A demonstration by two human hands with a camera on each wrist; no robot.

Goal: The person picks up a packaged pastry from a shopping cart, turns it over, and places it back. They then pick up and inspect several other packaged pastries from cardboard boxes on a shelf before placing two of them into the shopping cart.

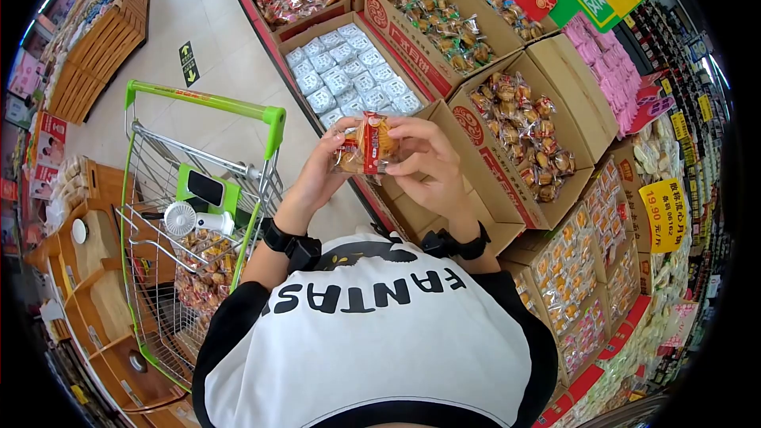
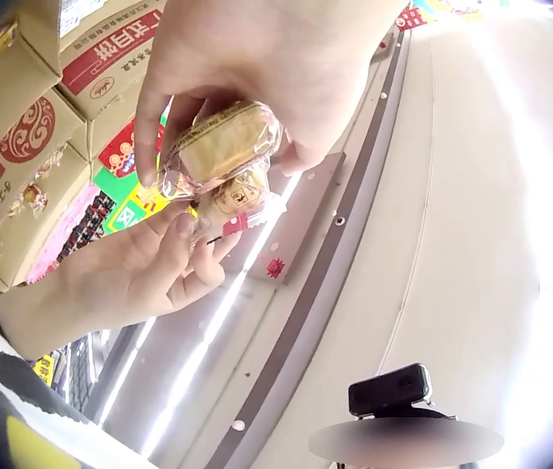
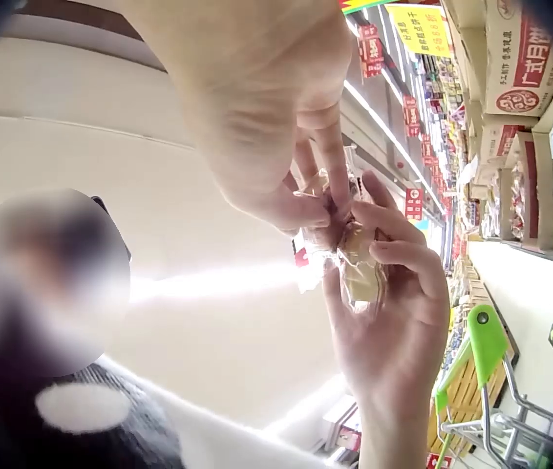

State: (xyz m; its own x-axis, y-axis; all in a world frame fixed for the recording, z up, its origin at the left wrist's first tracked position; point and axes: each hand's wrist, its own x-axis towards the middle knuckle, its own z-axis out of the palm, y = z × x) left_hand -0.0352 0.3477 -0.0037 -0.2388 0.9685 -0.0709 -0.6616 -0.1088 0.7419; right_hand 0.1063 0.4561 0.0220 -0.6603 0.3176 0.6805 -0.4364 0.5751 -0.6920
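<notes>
Two mooncakes in clear wrappers are held side by side in front of the chest. My left hand (image 1: 319, 168) grips the left wrapped mooncake (image 2: 230, 149), fingers bent round its edges. My right hand (image 1: 430, 165) pinches the other, a golden-brown mooncake (image 1: 382, 144) with a red band across its wrapper. From the right wrist, the left one's pale side (image 3: 362, 280) shows between the left thumb and fingers. Below the hands stands a cardboard box (image 1: 476, 190), and just beyond them lies a box of white-wrapped packets (image 1: 349, 71).
At the left stands a green-handled shopping cart (image 1: 273, 123) with a small white fan (image 1: 181, 219), a phone (image 1: 205, 189) and wrapped goods. Cartons of wrapped mooncakes (image 1: 523, 131) line the right side. A yellow price sign (image 1: 664, 214) hangs there. Tiled floor (image 1: 206, 0) runs between displays.
</notes>
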